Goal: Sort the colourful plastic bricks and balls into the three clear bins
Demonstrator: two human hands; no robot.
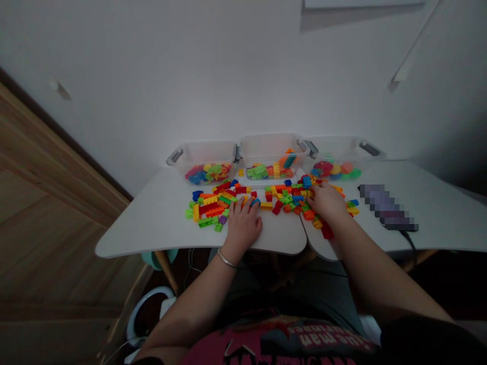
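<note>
Two hands: both lie palm-down on the white table (pixel 152 218), forearms reaching forward from the body.
Left hand (pixel 243 223): fingers spread flat, fingertips touching the near edge of the left brick pile (pixel 213 203); it clamps nothing.
Right hand (pixel 325 200): fingers curled over the right brick pile (pixel 291 195); whether they pinch a brick cannot be told.
Wrist: a thin bracelet (pixel 227 261) circles the left one.
Behind: three clear bins (pixel 266 152) stand in a row against the wall.
</note>
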